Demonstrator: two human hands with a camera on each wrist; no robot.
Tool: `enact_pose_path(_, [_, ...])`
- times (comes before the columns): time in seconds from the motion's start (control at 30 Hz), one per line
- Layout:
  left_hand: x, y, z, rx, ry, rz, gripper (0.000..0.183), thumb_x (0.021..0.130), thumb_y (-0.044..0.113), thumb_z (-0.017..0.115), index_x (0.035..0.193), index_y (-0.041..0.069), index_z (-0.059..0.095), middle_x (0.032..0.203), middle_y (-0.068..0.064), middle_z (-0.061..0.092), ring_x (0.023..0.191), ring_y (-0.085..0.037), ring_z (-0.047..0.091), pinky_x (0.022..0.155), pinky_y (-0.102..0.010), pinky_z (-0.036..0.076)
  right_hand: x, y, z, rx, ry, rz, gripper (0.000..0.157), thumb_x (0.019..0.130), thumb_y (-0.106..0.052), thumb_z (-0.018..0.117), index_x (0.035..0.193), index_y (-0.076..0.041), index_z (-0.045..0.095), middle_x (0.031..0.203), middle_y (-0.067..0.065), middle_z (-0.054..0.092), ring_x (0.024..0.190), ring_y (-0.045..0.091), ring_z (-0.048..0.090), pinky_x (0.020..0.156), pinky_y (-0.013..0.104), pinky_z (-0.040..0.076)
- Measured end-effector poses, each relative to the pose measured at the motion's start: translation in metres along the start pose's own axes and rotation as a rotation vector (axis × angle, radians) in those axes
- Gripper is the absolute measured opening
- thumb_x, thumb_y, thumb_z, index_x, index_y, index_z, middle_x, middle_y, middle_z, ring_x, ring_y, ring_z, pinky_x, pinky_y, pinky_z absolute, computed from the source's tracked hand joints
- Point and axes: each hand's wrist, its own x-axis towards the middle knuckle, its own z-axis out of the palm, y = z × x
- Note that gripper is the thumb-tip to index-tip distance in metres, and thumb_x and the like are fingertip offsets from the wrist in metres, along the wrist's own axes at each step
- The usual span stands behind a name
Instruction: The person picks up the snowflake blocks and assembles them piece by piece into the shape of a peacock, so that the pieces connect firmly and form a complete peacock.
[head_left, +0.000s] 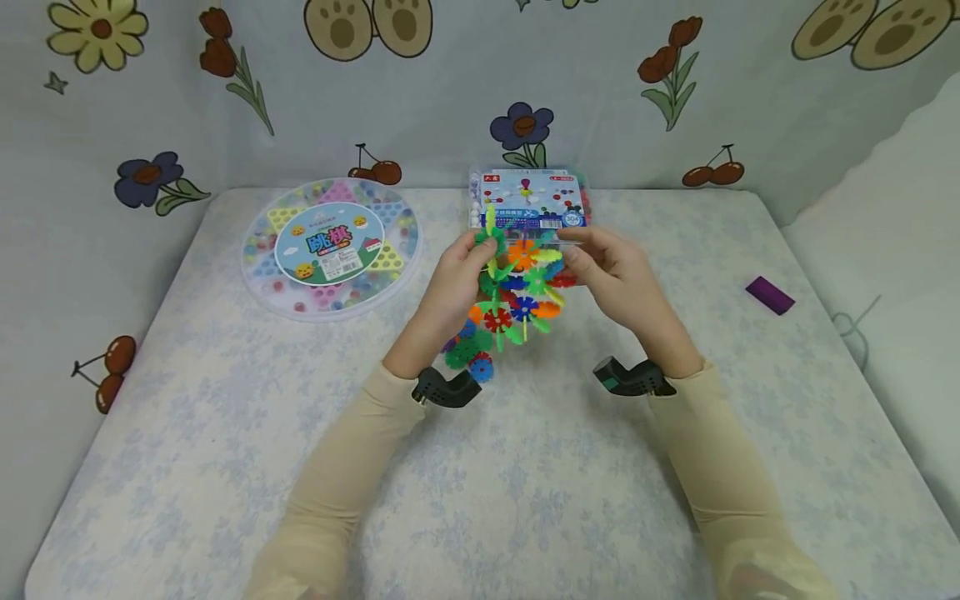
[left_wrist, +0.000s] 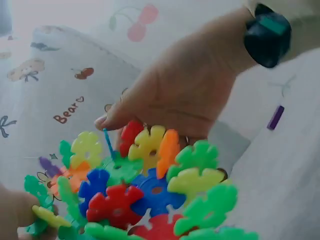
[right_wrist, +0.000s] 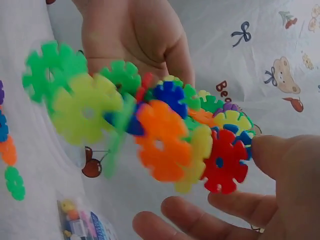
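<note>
A cluster of interlocked plastic snowflake discs [head_left: 517, 300] in green, blue, red, orange and yellow is held above the table between both hands. My left hand [head_left: 457, 271] pinches green and yellow-green discs on its left side. At the right side is my right hand [head_left: 618, 275], its thumb [right_wrist: 272, 155] against a blue disc beside a red disc [right_wrist: 225, 162]. The index fingertip lies just under that red disc, and the other fingers extend loosely below. Further discs [head_left: 480, 368] show low under the left forearm; whether they join the cluster is unclear from the head view.
A round Chinese checkers set [head_left: 258, 250] in clear packaging lies at the back left. Behind the hands is a clear plastic box [head_left: 532, 196] with a printed label. A small purple piece [head_left: 770, 296] lies near the table's right edge. Patterned cloth [head_left: 450, 108] hangs behind the table.
</note>
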Motion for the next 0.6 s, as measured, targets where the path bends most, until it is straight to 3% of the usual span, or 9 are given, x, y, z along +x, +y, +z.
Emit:
enact_pose_path(0.03, [0.0,0.0,0.0,-0.103,0.013,0.008,0.024,0.112,0.025,0.037,0.091,0.014,0.039,0.086,0.001,0.047,0.062,-0.015,0.027,0.062,-0.028,0.029,0.001,0.0,0.001,0.004,-0.034,0.038,0.047,0.109,-0.032,0.048,0.144,-0.001,0.053,0.127,0.024,0.066,0.096,0.017,0.071,0.081,0.015,0.058])
enact_pose_path(0.13, [-0.001,0.0,0.003,-0.397,0.043,0.048,0.02,0.112,0.021,0.034,0.094,0.015,0.038,0.088,0.0,0.047,0.068,-0.014,0.031,0.068,-0.029,0.028,0.004,0.0,0.005,0.078,-0.138,0.14,0.055,0.109,-0.04,0.044,0.15,-0.003,0.043,0.137,0.023,0.06,0.107,0.036,0.07,0.084,0.026,0.062])
enact_pose_path(0.27, [-0.003,0.001,0.009,-0.633,0.078,0.085,0.014,0.113,0.017,0.03,0.1,0.015,0.035,0.095,-0.002,0.044,0.093,-0.016,0.05,0.088,-0.034,0.037,0.007,0.002,0.013,0.238,-0.18,0.196,0.049,0.107,-0.023,0.053,0.148,0.0,0.04,0.134,0.027,0.061,0.1,0.02,0.074,0.08,0.031,0.063])
enact_pose_path(0.33, [-0.004,0.001,0.011,-0.683,0.083,0.09,0.012,0.112,0.015,0.028,0.103,0.015,0.035,0.1,-0.003,0.046,0.104,-0.018,0.054,0.1,-0.037,0.04,0.008,0.003,0.016,0.283,-0.166,0.202,0.048,0.105,-0.014,0.057,0.147,0.002,0.042,0.133,0.028,0.061,0.094,0.008,0.073,0.077,0.028,0.063])
enact_pose_path(0.4, [-0.004,0.001,0.013,-0.7,0.082,0.09,0.01,0.112,0.013,0.03,0.103,0.014,0.035,0.099,-0.003,0.045,0.102,-0.017,0.052,0.102,-0.037,0.04,0.008,0.005,0.017,0.301,-0.125,0.203,0.045,0.103,-0.012,0.06,0.144,0.001,0.047,0.136,0.025,0.062,0.092,0.001,0.072,0.078,0.024,0.062])
enact_pose_path(0.53, [-0.002,-0.002,0.013,-0.649,0.099,0.071,0.007,0.11,0.011,0.039,0.106,0.013,0.045,0.099,-0.002,0.055,0.097,-0.014,0.058,0.101,-0.036,0.045,0.006,0.008,0.01,0.331,-0.011,0.219,0.045,0.101,-0.016,0.064,0.142,0.001,0.051,0.129,0.014,0.067,0.094,0.004,0.071,0.083,0.017,0.059])
enact_pose_path(0.6, [-0.002,-0.003,0.012,-0.625,0.118,0.046,0.007,0.108,0.009,0.044,0.105,0.012,0.049,0.098,-0.002,0.059,0.094,-0.014,0.061,0.109,-0.04,0.047,0.006,0.01,0.006,0.381,0.027,0.221,0.046,0.101,-0.016,0.064,0.141,0.002,0.052,0.122,0.006,0.069,0.095,0.005,0.072,0.084,0.016,0.058])
